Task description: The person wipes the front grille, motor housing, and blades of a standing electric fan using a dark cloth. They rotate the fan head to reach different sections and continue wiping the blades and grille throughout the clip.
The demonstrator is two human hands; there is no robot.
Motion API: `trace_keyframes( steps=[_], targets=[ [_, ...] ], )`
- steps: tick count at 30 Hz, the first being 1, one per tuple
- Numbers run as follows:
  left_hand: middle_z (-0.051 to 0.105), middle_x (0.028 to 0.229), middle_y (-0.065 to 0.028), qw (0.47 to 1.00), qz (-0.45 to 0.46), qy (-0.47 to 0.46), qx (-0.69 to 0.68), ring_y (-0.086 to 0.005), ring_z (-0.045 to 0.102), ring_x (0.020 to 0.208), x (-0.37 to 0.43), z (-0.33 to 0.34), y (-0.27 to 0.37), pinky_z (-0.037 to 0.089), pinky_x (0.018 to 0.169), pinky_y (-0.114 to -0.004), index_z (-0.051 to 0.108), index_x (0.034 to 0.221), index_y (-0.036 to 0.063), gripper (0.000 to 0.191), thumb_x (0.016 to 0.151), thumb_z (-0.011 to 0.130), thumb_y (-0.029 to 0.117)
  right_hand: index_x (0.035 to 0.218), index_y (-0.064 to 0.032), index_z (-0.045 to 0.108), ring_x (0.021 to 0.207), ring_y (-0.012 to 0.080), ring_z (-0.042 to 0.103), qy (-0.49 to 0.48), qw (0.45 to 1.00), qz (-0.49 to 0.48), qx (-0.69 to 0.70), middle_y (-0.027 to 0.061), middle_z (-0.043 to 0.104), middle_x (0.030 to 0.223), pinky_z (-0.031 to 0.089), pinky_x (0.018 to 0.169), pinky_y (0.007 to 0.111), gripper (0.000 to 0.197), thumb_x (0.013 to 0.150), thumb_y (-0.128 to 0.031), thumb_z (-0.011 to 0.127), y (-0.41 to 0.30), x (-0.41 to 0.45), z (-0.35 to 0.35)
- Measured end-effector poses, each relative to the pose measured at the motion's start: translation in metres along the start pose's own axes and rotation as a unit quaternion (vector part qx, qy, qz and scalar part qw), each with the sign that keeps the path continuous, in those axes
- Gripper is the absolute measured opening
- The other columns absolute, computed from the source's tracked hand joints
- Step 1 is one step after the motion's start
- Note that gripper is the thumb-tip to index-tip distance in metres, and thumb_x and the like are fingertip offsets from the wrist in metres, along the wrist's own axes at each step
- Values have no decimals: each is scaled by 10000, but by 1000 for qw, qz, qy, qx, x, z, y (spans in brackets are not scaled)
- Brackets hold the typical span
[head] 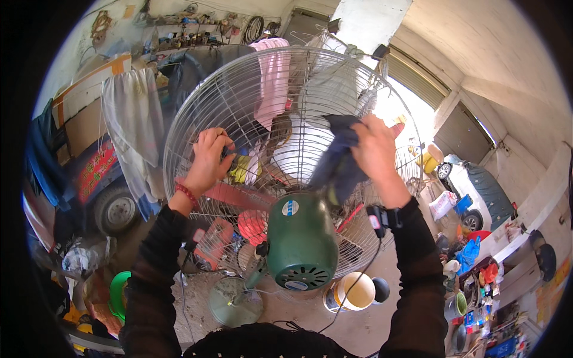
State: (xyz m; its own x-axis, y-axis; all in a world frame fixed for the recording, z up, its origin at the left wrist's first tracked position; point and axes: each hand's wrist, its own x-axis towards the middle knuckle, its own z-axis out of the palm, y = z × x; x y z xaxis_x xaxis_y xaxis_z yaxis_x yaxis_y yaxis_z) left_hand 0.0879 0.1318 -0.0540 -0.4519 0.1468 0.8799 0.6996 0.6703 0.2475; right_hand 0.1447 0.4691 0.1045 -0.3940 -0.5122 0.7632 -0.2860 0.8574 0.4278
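Observation:
A large pedestal fan stands in front of me, with a round wire guard [309, 67], a green motor housing [302, 237] and a round base [236, 308] on the floor. One red fan blade [239, 195] shows through the wires. My right hand [376, 150] grips a dark blue cloth [338, 165] against the right part of the guard; the cloth hangs down and is partly blurred. At the guard's left part is my left hand [208, 159], its fingers curled. Something dark shows between thumb and fingers, but whether they hold a wire is unclear.
Below the motor stand a pale bucket [356, 291] and a dark one [380, 290]. A vehicle wheel [117, 212] and hanging grey cloth [134, 129] are at left. A white car [474, 192] and piled goods [479, 286] lie right. Cables run from both wrists.

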Motion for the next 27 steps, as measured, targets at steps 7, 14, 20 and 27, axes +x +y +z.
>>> trace_keyframes(
  steps=[7,14,20,27],
  targets=[
    [498,1167,-78,1000,-4,-22,-18,-298,452,1166,1,-8,3,358,919,-440,571,1005,103,341,720,746,35,955,-73,700,992,278,584,70,995,36,53,70,572,1049,456,816,389,423,545,19,749,31,-29,-8],
    [498,1174,-79,999,-2,-36,-16,-298,453,1155,1,-9,-1,353,893,-430,575,995,104,344,706,747,32,914,-79,712,1012,284,561,14,999,0,49,75,567,975,437,817,400,307,611,-27,709,-8,28,7],
    [516,1179,-79,1000,-16,-2,-11,-312,461,1167,5,1,-4,373,907,-438,588,980,111,315,712,740,45,850,-73,685,1001,261,551,-4,995,-98,23,59,550,982,418,813,385,225,629,-34,703,-48,63,39],
    [507,1186,-86,1000,4,-11,-17,-315,459,1165,-1,-2,-4,367,953,-431,584,994,93,309,729,733,34,931,-76,704,998,291,578,72,997,35,21,82,581,1026,467,830,414,275,660,-32,681,-11,7,15]
  ],
)
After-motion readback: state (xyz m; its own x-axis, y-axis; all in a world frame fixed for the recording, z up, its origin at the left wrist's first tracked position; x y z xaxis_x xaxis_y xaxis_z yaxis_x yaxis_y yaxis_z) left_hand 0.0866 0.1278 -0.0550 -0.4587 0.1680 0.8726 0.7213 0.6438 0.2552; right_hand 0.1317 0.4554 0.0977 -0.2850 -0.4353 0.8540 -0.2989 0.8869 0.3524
